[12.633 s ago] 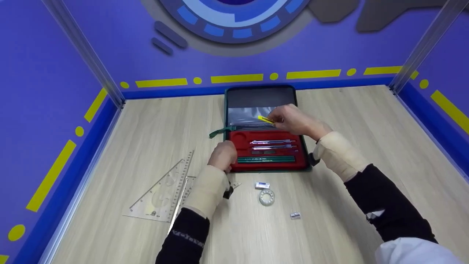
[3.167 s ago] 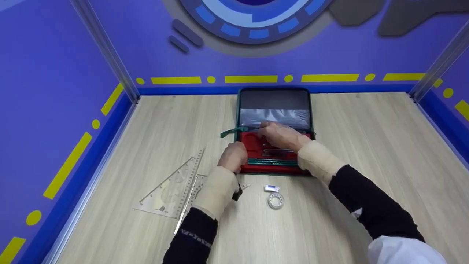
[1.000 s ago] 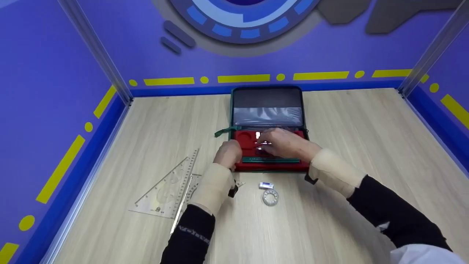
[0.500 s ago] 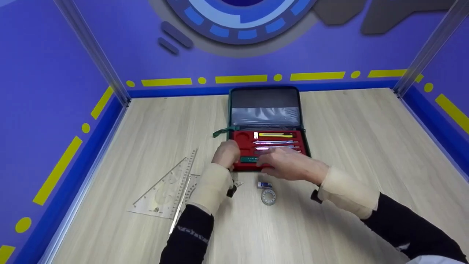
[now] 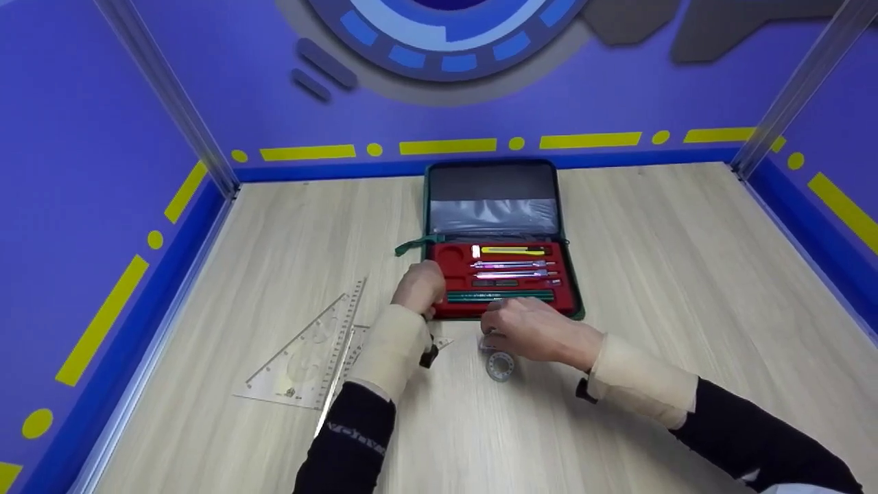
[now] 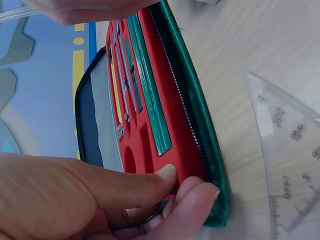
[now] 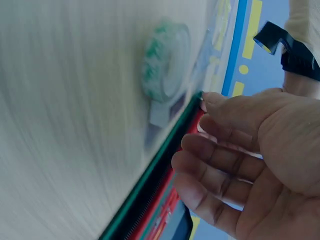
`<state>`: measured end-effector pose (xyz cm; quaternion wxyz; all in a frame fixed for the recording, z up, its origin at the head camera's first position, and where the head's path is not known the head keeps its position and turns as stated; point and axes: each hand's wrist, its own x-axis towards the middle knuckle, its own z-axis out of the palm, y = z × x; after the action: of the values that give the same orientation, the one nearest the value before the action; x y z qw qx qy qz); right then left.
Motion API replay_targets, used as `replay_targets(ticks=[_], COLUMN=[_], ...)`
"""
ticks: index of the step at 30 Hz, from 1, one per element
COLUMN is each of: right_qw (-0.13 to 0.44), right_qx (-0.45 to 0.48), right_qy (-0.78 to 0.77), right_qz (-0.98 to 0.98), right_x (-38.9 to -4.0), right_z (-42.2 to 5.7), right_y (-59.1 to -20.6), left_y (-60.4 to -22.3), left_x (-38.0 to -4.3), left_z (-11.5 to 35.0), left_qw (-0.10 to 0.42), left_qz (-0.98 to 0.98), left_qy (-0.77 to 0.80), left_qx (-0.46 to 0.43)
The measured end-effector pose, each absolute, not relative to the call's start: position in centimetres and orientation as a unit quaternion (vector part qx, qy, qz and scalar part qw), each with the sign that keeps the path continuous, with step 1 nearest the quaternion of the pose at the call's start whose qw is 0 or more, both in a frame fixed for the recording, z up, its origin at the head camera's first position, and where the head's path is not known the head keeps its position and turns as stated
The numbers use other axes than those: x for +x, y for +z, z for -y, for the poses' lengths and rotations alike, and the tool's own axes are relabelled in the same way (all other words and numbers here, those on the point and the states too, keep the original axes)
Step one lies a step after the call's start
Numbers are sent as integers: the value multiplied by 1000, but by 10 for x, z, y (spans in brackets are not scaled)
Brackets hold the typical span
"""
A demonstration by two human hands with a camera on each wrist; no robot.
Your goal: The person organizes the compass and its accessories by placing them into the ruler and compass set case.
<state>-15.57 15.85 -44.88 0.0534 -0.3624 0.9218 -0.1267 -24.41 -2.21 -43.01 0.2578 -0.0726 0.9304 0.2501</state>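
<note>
An unzipped green case (image 5: 578, 302) with a red tray (image 5: 449, 271) lies open at the back of the table. My left hand (image 5: 418, 288) grips its near-left corner, thumb on the red tray and fingers curled at the edge in the left wrist view. My right hand (image 5: 542, 329) hovers at the case's front edge, over a small white eraser (image 7: 161, 114) it mostly hides in the head view. Its fingers are loosely bent with nothing between them. A tape roll (image 5: 501, 366) lies beside the eraser. In the tray are a yellow utility knife (image 5: 513, 251), a small shiny sharpener (image 5: 475, 251) and green pencils (image 5: 473, 296).
Two slim metal drawing instruments (image 5: 511, 265) lie in the tray's middle slots. Clear set squares (image 5: 302, 363) and a ruler lie left of my left forearm. A green strap (image 5: 413, 245) sticks out left of the case. Blue panels (image 5: 384, 116) enclose the table.
The utility knife went from my right hand into the tray. The sharpener left the table for the slot beside it. My right hand then moved toward me, to the eraser. Left hand stayed.
</note>
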Motion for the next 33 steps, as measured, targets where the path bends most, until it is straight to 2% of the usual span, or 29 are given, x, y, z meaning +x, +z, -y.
replay_targets(ticks=[11, 27, 33], right_qw=[79, 103, 96], right_qx=[-335, -338, -358], right_qy=[-116, -112, -116], right_qz=[-932, -929, -921], right_x=[-154, -159, -161], right_z=[-146, -143, -144], right_y=[-456, -454, -456], left_y=[-427, -425, -428], left_x=[-244, -246, -246], left_z=[25, 23, 24], left_qw=[269, 281, 288], left_qz=[-924, -920, -918], left_qy=[258, 259, 258], left_qx=[-83, -87, -87])
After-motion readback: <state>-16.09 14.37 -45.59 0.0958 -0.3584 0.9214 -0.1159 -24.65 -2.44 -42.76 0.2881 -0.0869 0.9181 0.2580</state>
